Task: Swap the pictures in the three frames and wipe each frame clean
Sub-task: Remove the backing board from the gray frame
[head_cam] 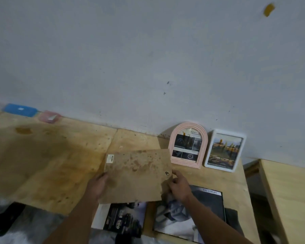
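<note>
Backing board (137, 175): gripped at its side edges by my left hand (99, 184) and right hand (179, 184), above the counter (42, 155). Pink frame (187, 144), white frame (224, 150): filled, upright against the wall. Black frame (209, 205): open, unfinished, I judge.

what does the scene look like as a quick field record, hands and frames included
held item: brown backing board, stained, sticker at one corner
left hand: grips the board's left edge
right hand: pinches the board's right edge
pink arched frame: upright against wall, picture inside
white frame: upright beside it, picture inside
black frame: flat on table
loose picture: flat, near edge
</note>
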